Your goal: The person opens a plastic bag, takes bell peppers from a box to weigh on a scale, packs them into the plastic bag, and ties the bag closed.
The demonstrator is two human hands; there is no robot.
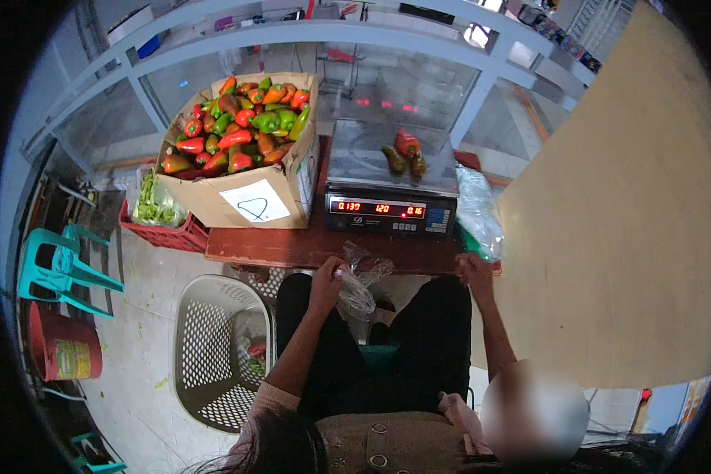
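My left hand (326,286) is closed on the gathered part of a clear plastic bag (359,294), which hangs over my lap before the table edge. At the table's right front corner is my right hand (475,272), its fingers curled; whether anything is in them is hidden. Just beyond it lies a bundle of clear plastic bags (479,209) with some green at its lower end. A black digital scale (389,215) with a lit red display stands in front of me. On its metal pan lie a red pepper (407,142) and dark greenish-brown peppers (416,164).
A cardboard box (300,186) heaped with red and green peppers (241,126) stands left on the red-brown table (261,246). Below are a cream perforated basket (183,347), a red crate (166,235) with greens, a turquoise stool (51,265) and a red bucket (71,344). A tan panel (608,237) rises right.
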